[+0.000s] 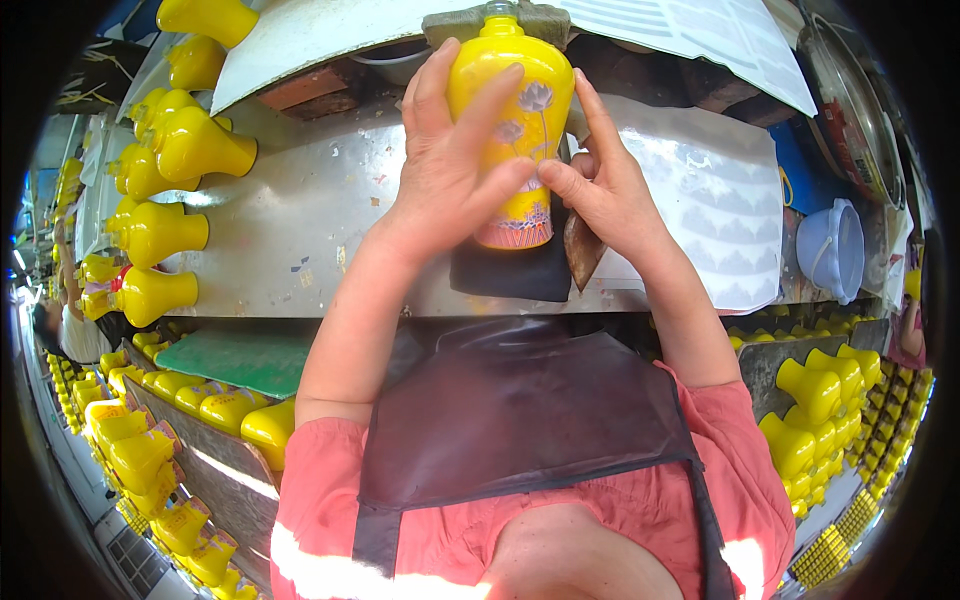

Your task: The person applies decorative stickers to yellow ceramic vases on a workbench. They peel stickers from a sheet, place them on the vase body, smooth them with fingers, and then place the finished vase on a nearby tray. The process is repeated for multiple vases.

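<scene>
A glossy yellow vase with purple lotus flowers and a patterned band near its foot lies with its neck pointing away from me. The neck meets a grey padded rest, and the foot is over a black cloth pad. My left hand holds the vase's left side, its thumb and a slightly blurred finger across the front. On the right side my right hand grips it, thumb against the decorated surface and some fingers curled. Below that hand is a brown pointed flat piece; whether the hand holds it is unclear.
Several yellow vases line the metal table's left side. Printed decal sheets lie to the right, beside a pale blue bucket. More vases stand on racks at lower left and lower right.
</scene>
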`<action>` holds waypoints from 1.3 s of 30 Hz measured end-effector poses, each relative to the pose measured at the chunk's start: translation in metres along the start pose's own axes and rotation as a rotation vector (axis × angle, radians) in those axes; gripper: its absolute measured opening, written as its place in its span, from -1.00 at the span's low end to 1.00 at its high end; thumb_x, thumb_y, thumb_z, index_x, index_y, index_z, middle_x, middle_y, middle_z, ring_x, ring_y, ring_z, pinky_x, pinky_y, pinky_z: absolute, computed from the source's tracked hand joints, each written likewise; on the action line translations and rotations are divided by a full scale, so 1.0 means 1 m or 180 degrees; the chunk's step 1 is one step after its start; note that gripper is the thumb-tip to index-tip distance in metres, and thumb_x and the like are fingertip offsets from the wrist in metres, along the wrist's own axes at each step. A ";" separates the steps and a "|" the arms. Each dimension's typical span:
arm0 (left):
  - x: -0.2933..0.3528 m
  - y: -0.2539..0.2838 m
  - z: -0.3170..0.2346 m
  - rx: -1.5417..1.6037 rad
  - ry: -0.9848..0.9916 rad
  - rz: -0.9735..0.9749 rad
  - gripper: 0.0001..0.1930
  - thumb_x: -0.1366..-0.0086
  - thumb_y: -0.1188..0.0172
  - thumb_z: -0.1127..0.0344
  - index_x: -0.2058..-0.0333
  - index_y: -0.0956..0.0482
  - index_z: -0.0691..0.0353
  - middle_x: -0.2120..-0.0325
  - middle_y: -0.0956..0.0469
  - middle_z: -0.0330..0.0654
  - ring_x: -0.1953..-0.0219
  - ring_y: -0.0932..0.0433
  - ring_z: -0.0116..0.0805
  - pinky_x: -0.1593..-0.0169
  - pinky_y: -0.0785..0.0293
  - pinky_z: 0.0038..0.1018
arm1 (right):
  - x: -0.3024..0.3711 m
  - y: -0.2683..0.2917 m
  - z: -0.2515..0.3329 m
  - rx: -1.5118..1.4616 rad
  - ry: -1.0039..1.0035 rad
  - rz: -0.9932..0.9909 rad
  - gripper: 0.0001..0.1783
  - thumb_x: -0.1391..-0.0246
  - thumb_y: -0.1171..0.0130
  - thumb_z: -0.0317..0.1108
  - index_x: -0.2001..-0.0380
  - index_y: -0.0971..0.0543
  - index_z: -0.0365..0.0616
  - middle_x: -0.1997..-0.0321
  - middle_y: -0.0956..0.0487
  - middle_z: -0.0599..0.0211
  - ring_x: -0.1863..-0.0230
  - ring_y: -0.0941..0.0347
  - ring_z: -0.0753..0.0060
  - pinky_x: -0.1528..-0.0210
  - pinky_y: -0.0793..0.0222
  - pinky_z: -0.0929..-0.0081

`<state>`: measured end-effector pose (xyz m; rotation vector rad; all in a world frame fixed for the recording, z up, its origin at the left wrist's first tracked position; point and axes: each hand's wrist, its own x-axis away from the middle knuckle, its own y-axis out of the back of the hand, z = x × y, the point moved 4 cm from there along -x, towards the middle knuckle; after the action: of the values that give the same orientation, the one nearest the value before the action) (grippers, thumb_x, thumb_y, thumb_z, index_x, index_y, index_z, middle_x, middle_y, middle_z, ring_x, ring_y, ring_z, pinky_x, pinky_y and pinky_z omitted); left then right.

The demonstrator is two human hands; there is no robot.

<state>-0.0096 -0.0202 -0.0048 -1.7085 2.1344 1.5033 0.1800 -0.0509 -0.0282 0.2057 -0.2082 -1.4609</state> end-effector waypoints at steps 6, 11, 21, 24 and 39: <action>0.000 -0.001 -0.001 -0.0217 -0.0042 0.0076 -0.23 -0.22 -0.29 0.11 -0.41 -0.28 -0.05 -0.47 0.12 0.11 -0.48 0.05 0.15 -0.48 -0.03 -0.08 | -0.001 -0.001 -0.004 -0.0154 0.0013 0.0010 0.10 -0.13 -0.39 -0.18 -0.58 0.04 0.01 0.57 -0.46 0.48 0.57 -0.30 0.72 0.49 -0.24 0.62; 0.001 -0.001 -0.001 -0.0218 0.0006 0.0076 -0.23 -0.20 -0.29 0.11 -0.41 -0.29 -0.08 -0.47 0.12 0.09 -0.48 0.04 0.15 -0.48 -0.06 -0.07 | -0.003 -0.001 -0.006 -0.0237 0.0107 0.0010 0.09 -0.12 -0.38 -0.22 -0.59 0.03 0.02 0.55 -0.46 0.51 0.56 -0.30 0.74 0.48 -0.24 0.65; 0.000 -0.002 -0.001 -0.0185 -0.0033 0.0013 -0.21 -0.18 -0.29 0.15 -0.41 -0.28 -0.06 -0.47 0.10 0.09 -0.47 0.03 0.16 -0.48 -0.05 -0.07 | -0.002 0.000 -0.007 -0.0204 0.0076 0.0031 0.07 -0.13 -0.35 -0.22 -0.58 0.03 0.04 0.58 -0.47 0.48 0.56 -0.34 0.72 0.47 -0.25 0.64; 0.001 -0.001 -0.002 -0.0173 0.0045 0.0037 -0.21 -0.17 -0.29 0.16 -0.41 -0.28 -0.05 -0.46 0.09 0.09 -0.47 0.03 0.17 -0.48 -0.05 -0.07 | -0.003 0.000 -0.008 -0.0188 0.0060 0.0038 0.08 -0.13 -0.35 -0.23 -0.59 0.04 0.04 0.59 -0.47 0.47 0.56 -0.34 0.71 0.47 -0.25 0.64; 0.004 0.012 0.019 0.1199 0.0383 -0.0234 -0.25 -0.41 -0.06 0.03 -0.47 -0.10 0.19 -0.46 -0.09 0.05 -0.48 -0.04 0.09 -0.51 0.08 -0.11 | -0.013 0.027 0.035 0.0049 0.0160 -0.0158 -0.39 -0.37 -0.15 -0.13 -0.42 -0.38 -0.03 0.15 -0.50 0.46 0.41 -0.34 0.76 0.33 -0.35 0.72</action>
<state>-0.0299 -0.0116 -0.0096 -1.7496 2.2038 0.9249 0.1952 -0.0362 0.0126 0.2615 -0.1746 -1.5021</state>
